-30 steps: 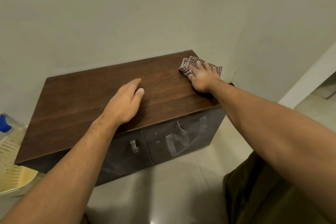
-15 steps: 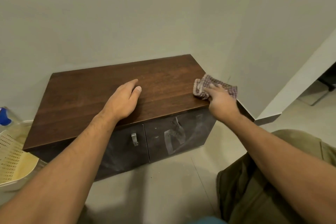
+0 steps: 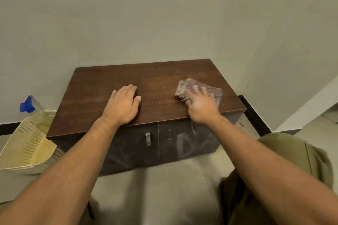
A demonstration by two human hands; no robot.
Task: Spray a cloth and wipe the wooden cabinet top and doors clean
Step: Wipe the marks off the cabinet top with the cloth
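Right hand, grip spread flat, presses cloth on cabinet top, front-right. Left hand lies flat, holding nothing. Risk: the unheld cloth bunches or slips over the cabinet's front edge. Doors show streaks.

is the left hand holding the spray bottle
No, the left hand lies flat on the cabinet top; the spray bottle is off by the basket.

Dark-brown wooden cabinet top set against the wall, lightly dust-specked, with a bunched, reddish checked cloth at 3 o'clock on it, pressed flat under the right hand and motion-blurred. Below, two dark doors shut and smeared with pale streaks. At 9 o'clock beside the cabinet, upright clear spray bottle with blue head.
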